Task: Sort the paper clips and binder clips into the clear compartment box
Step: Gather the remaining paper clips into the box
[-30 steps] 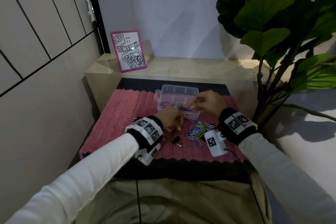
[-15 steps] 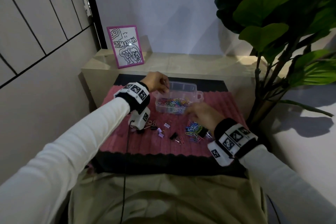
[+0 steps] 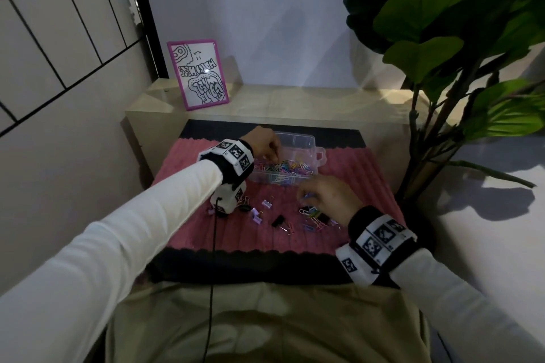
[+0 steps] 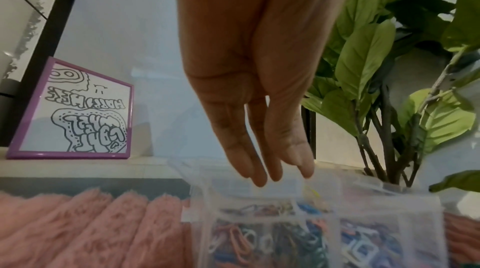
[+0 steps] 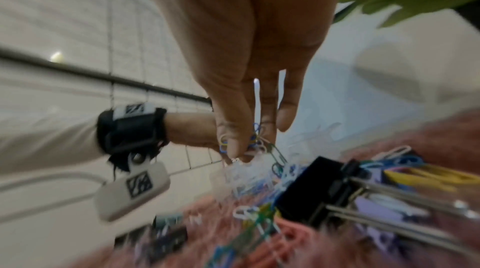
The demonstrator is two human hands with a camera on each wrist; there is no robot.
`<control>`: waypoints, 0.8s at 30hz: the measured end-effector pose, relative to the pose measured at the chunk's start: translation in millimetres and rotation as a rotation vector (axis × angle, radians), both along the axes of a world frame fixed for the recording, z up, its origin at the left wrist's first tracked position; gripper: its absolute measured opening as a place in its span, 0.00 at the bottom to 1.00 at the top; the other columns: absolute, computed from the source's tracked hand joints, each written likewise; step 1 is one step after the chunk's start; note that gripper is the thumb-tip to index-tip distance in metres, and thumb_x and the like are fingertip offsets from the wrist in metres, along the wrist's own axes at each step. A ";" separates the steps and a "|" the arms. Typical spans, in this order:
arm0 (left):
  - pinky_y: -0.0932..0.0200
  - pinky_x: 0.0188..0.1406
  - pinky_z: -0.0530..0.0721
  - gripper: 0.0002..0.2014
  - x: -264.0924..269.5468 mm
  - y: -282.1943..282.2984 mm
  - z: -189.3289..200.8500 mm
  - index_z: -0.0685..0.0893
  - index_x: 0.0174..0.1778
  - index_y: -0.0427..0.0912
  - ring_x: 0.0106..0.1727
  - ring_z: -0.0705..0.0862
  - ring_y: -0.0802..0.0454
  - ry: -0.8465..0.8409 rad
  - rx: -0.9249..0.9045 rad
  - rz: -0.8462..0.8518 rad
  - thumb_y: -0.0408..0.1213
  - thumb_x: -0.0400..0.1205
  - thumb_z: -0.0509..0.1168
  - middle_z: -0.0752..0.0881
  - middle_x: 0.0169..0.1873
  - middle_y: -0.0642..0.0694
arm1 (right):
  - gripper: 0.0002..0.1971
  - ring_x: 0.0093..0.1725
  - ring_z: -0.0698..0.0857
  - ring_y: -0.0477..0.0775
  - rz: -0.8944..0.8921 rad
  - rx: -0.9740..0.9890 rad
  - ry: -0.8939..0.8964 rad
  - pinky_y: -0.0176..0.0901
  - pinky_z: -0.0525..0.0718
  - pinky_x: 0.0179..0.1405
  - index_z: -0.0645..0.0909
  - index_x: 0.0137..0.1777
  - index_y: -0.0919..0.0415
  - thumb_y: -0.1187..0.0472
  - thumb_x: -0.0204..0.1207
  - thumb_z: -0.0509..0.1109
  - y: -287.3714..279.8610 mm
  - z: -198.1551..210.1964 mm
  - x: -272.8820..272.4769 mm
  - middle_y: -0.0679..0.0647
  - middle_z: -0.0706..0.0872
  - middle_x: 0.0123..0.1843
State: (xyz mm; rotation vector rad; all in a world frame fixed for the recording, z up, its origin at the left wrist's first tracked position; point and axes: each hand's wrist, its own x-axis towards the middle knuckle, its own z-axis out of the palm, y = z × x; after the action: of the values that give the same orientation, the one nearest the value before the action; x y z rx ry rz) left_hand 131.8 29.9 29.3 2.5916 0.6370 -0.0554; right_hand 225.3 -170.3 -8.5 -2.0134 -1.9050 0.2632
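The clear compartment box (image 3: 320,153) stands at the back of the pink mat (image 3: 362,186), its near compartments full of coloured paper clips (image 3: 283,168). My left hand (image 3: 272,156) hangs over the box's left end (image 4: 389,217) with straight fingers (image 4: 257,176) and holds nothing. My right hand (image 3: 305,196) is low over the loose pile of paper clips (image 3: 314,216) in front of the box and pinches several tangled clips (image 5: 255,139). A black binder clip (image 5: 311,190) lies in that pile. Purple binder clips (image 3: 267,203) and another black one (image 3: 278,220) lie mid-mat.
A purple-framed drawing (image 3: 200,74) leans on the beige ledge (image 3: 295,100) behind the mat. A large leafy plant (image 3: 442,38) stands at the right, close to the mat's edge. A tiled wall runs along the left. A cable hangs from my left wrist.
My left hand rose from the mat to the box's left end. My right hand left the box, came down on the loose pile and took hold of clips.
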 end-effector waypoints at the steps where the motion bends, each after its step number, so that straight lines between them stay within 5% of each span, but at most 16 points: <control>1: 0.66 0.43 0.79 0.08 -2.4 0.0 1.7 0.89 0.47 0.34 0.49 0.87 0.46 -0.008 -0.001 0.003 0.26 0.74 0.69 0.90 0.49 0.36 | 0.04 0.42 0.85 0.49 -0.049 0.046 0.143 0.43 0.81 0.43 0.84 0.42 0.60 0.69 0.72 0.70 -2.1 -0.1 4.7 0.53 0.89 0.41; 5: 0.70 0.40 0.79 0.10 -18.3 -8.3 10.9 0.88 0.47 0.39 0.47 0.85 0.53 -0.136 -0.038 0.087 0.25 0.78 0.63 0.88 0.53 0.41 | 0.04 0.39 0.87 0.53 -0.224 0.111 0.567 0.39 0.82 0.45 0.85 0.40 0.65 0.71 0.67 0.75 -5.5 3.3 21.1 0.61 0.89 0.39; 8: 0.67 0.47 0.78 0.09 -36.4 -40.9 10.4 0.87 0.50 0.39 0.46 0.83 0.57 -0.138 -0.018 0.042 0.27 0.78 0.64 0.88 0.52 0.43 | 0.05 0.35 0.85 0.46 -0.235 0.096 0.684 0.33 0.84 0.37 0.85 0.43 0.67 0.72 0.67 0.74 -3.8 4.7 32.0 0.57 0.88 0.38; 11: 0.71 0.48 0.75 0.11 -42.6 -86.3 -1.4 0.85 0.55 0.37 0.53 0.84 0.52 0.046 -0.084 -0.151 0.31 0.77 0.67 0.87 0.54 0.43 | 0.07 0.34 0.86 0.45 -0.260 0.108 0.698 0.34 0.85 0.34 0.84 0.48 0.70 0.71 0.70 0.72 7.0 10.2 41.6 0.56 0.88 0.39; 13: 0.63 0.54 0.75 0.19 -32.8 -104.1 -12.0 0.80 0.62 0.38 0.59 0.81 0.46 0.124 -0.051 -0.209 0.36 0.75 0.69 0.84 0.59 0.42 | 0.09 0.33 0.86 0.45 -0.256 0.135 0.694 0.35 0.86 0.33 0.84 0.49 0.74 0.72 0.69 0.73 20.3 17.5 47.4 0.58 0.88 0.38; 15: 0.54 0.60 0.75 0.26 -18.2 -110.4 -21.8 0.74 0.68 0.39 0.62 0.78 0.40 0.152 0.014 -0.183 0.38 0.74 0.71 0.79 0.63 0.37 | 0.09 0.30 0.86 0.40 -0.234 0.118 0.707 0.36 0.85 0.32 0.83 0.50 0.75 0.74 0.70 0.72 34.1 25.3 50.9 0.50 0.88 0.30; 19: 0.44 0.62 0.78 0.28 -0.9 -114.5 -36.8 0.72 0.70 0.41 0.61 0.77 0.35 0.188 0.054 -0.115 0.37 0.74 0.71 0.74 0.63 0.33 | 0.09 0.42 0.88 0.61 -0.215 0.022 0.693 0.50 0.87 0.46 0.83 0.51 0.74 0.74 0.71 0.71 52.0 35.7 50.7 0.42 0.82 0.17; 21: 0.43 0.59 0.80 0.22 0.4 -113.6 -40.0 0.76 0.64 0.36 0.60 0.80 0.36 0.144 0.076 -0.109 0.34 0.74 0.71 0.79 0.59 0.32 | 0.10 0.40 0.87 0.59 -0.216 -0.014 0.681 0.41 0.88 0.43 0.83 0.52 0.74 0.74 0.71 0.71 58.1 41.1 48.2 0.45 0.85 0.23; 24: 0.50 0.55 0.78 0.18 -3.9 -109.2 -38.9 0.79 0.57 0.32 0.57 0.82 0.39 0.089 0.052 -0.098 0.34 0.73 0.72 0.85 0.55 0.34 | 0.09 0.31 0.86 0.43 -0.238 -0.022 0.593 0.25 0.85 0.31 0.84 0.50 0.71 0.75 0.70 0.71 67.8 43.7 44.8 0.62 0.87 0.40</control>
State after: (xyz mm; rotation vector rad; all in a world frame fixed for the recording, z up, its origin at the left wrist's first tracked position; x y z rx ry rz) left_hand 128.0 -79.2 -9.6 2.6815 0.5487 -0.1889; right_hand 270.1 -102.5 35.2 -1.8729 -1.2919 0.7247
